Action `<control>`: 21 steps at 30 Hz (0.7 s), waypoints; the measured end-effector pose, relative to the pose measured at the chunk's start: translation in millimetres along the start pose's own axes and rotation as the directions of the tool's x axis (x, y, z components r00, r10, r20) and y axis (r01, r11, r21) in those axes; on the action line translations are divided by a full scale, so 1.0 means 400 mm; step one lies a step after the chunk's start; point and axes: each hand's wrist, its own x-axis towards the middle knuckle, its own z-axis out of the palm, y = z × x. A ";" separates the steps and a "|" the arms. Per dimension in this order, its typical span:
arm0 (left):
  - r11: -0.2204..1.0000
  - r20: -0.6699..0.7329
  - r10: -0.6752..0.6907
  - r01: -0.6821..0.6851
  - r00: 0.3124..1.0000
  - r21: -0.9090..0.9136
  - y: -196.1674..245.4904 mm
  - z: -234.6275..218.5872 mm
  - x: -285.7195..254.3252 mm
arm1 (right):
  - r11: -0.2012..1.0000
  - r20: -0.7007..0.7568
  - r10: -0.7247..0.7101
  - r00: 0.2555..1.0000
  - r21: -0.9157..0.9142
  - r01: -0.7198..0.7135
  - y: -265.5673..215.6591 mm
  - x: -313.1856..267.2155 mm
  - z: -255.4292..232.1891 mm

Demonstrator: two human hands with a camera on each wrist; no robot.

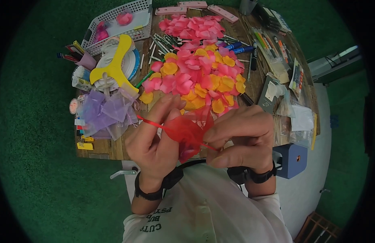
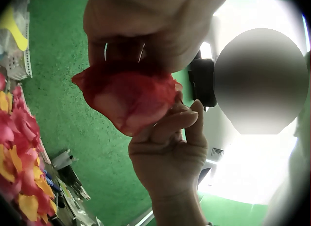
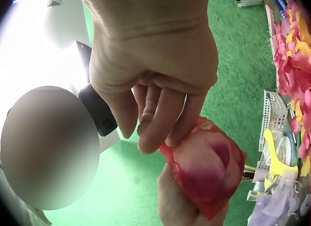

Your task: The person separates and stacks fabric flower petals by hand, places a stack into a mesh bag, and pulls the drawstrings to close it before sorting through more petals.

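Head view: left hand [image 1: 155, 139] and right hand [image 1: 242, 137] both pinch the red organza pouch [image 1: 187, 131], held just below the petal pile [image 1: 199, 77]. Step: closing the filled pouch. Next, likely draw the ribbon [image 1: 149, 121] taut.

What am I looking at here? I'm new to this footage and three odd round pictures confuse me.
No machine here: a person works with bare hands and wears three cameras. The head view looks down at a wooden table; each wrist view looks along one hand from beneath.

On the table lie a heap of pink and yellow petals, purple mesh bags, a white basket, pens and a yellow tool.

The left hand and the right hand together hold a red mesh pouch with petals inside, each pinching its red drawstring.
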 end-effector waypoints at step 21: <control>0.728 0.195 0.562 -0.593 0.804 0.344 -0.024 -0.049 0.018 | 0.644 -0.003 -0.494 0.869 -0.673 0.364 0.006 0.035 0.049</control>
